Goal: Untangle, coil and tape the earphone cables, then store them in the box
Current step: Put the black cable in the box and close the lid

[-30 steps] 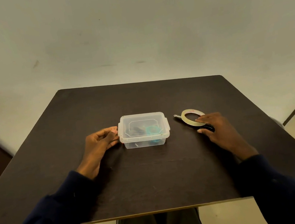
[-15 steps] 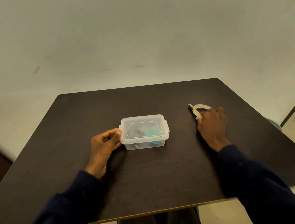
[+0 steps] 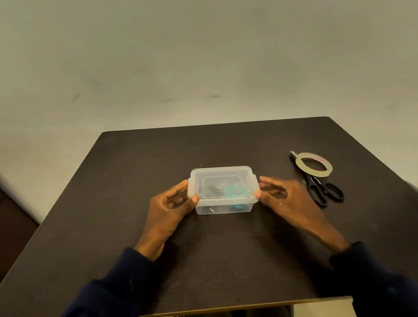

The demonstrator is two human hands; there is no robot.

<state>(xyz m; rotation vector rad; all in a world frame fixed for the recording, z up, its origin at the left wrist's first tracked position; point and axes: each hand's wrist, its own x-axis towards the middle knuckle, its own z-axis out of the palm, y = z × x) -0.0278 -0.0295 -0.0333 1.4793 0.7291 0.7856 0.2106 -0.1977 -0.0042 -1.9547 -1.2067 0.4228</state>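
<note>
The right hand point(image 3: 284, 199) has left the tape roll point(image 3: 314, 164) at frame right and now touches the right end of the box point(image 3: 222, 183) at centre, fingers nearly straight. The left hand point(image 3: 169, 208) grips its left end; coiled cables point(image 3: 234, 190) lie inside.

Through the cloudy lid of the box point(image 3: 221, 180), a teal coil point(image 3: 234, 190) shows beside dark contents too indistinct to name. The tape roll point(image 3: 314, 164) covers part of the scissors point(image 3: 324, 193). The right hand point(image 3: 285, 197) is motion-blurred, its grip undeterminable. The bottom edge cuts off 2 sleeves point(image 3: 103, 316).
</note>
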